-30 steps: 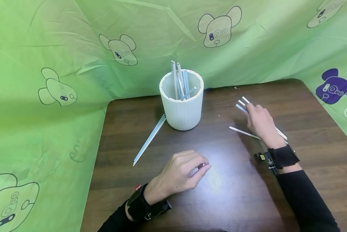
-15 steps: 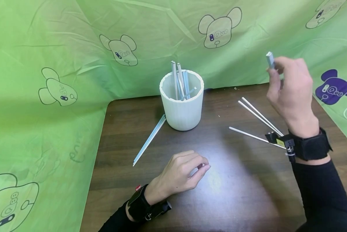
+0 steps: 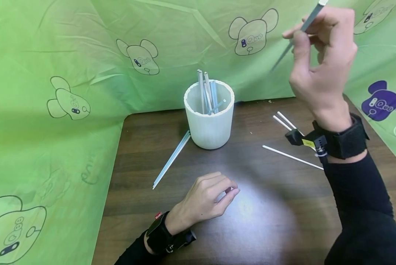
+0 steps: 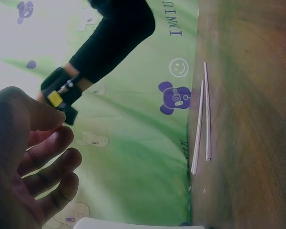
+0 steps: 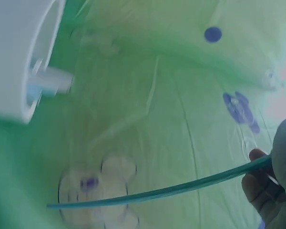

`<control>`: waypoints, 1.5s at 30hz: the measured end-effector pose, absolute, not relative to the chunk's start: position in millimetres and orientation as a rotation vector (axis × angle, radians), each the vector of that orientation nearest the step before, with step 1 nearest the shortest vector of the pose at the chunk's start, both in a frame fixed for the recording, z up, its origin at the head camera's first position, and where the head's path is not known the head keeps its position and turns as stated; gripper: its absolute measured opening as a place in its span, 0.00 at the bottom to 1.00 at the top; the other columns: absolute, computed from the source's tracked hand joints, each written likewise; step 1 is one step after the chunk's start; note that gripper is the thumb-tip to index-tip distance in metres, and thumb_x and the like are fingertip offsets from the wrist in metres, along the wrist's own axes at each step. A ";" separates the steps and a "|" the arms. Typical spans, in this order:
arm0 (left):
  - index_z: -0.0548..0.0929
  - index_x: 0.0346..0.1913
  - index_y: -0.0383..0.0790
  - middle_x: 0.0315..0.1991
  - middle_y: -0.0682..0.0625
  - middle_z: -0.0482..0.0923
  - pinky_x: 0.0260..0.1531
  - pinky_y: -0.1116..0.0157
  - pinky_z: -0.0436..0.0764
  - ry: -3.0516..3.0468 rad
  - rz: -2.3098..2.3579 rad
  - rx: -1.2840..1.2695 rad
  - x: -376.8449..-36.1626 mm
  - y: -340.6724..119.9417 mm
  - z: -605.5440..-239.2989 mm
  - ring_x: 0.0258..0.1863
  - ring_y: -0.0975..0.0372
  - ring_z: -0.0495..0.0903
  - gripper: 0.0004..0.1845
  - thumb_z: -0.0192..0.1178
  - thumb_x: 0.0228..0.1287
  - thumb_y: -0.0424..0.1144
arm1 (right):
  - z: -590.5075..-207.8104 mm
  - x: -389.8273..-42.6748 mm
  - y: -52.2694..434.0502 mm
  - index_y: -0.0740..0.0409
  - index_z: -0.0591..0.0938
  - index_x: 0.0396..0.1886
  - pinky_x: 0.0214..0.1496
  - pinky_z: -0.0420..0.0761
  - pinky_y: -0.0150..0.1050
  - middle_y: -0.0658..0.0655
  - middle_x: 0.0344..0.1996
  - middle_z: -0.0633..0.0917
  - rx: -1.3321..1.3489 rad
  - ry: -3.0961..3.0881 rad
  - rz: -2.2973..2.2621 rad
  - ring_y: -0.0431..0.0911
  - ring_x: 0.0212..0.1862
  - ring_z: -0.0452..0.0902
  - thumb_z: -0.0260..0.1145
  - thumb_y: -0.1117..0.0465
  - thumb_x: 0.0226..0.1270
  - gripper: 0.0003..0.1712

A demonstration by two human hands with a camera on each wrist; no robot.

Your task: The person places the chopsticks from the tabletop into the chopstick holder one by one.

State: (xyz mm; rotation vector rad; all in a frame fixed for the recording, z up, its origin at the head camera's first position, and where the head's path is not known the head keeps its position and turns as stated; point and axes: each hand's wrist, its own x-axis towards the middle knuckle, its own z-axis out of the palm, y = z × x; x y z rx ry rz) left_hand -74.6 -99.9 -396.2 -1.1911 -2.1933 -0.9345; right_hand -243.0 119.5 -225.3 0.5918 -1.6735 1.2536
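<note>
Your right hand (image 3: 320, 70) pinches a thin grey-teal straw stick (image 3: 300, 31) high in open air, right of the white ribbed cylindrical cup (image 3: 208, 125); stick slanted, lower end free. Your left hand (image 3: 204, 200) rests loosely curled, holding nothing, on the dark wooden table (image 3: 267, 221), bare wood around it, near front edge

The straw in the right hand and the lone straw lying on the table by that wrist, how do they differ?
The held straw is up in the air, pinched by the right hand; the lone straw lies flat on the table, touched by neither hand. The held straw looks grey-teal and slants steeply; the lone straw looks white. Both are thin, straight sticks outside the white cup.
</note>
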 end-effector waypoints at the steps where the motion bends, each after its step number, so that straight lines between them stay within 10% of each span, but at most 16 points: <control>1: 0.82 0.34 0.44 0.25 0.60 0.79 0.30 0.81 0.70 -2.194 -0.930 -1.191 -74.6 -99.8 -396.3 0.26 0.73 0.73 0.02 0.62 0.65 0.35 | -222.9 -244.4 114.2 0.66 0.75 0.44 0.40 0.79 0.26 0.52 0.36 0.82 0.617 -1.654 1.300 0.46 0.38 0.83 0.60 0.70 0.69 0.06; 32: 0.82 0.36 0.43 0.26 0.61 0.79 0.31 0.82 0.70 -2.220 -0.946 -1.182 -72.3 -95.9 -400.8 0.26 0.72 0.73 0.02 0.65 0.62 0.35 | -308.2 -305.6 43.7 0.68 0.72 0.49 0.44 0.79 0.33 0.61 0.40 0.83 0.874 -2.256 1.355 0.43 0.41 0.79 0.57 0.67 0.73 0.10; 45: 0.82 0.34 0.44 0.26 0.61 0.78 0.30 0.82 0.69 -2.230 -0.938 -1.167 -72.6 -96.8 -401.0 0.26 0.73 0.73 0.01 0.64 0.63 0.36 | -319.3 -325.7 41.5 0.61 0.78 0.59 0.65 0.66 0.48 0.60 0.61 0.78 0.645 -2.726 1.172 0.54 0.62 0.68 0.60 0.56 0.73 0.20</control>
